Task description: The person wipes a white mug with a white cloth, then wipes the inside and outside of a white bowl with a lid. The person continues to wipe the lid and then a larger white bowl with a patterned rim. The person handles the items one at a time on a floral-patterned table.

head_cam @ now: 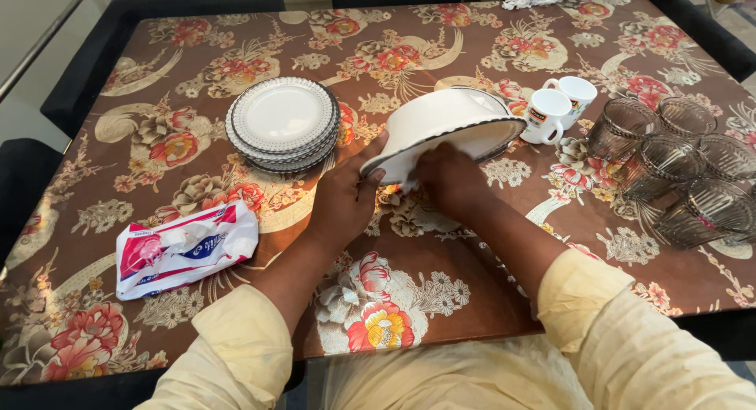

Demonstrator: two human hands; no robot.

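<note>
A white bowl [441, 122] with a dark rim is tilted on its side near the middle of the table, its opening facing away from me. My left hand [344, 193] grips its near-left rim, thumb along the edge. My right hand [445, 178] presses against the underside of the bowl; a bit of white tissue seems to be under its fingers, but I cannot tell for sure. More white dishes lie partly hidden beneath the bowl.
A stack of white plates [283, 122] with patterned rims sits left of the bowl. Two white mugs [561, 104] stand to its right, then several smoky glasses [677, 162]. A tissue pack [185, 248] lies front left on the floral tablecloth [441, 252]. Black chairs surround the table.
</note>
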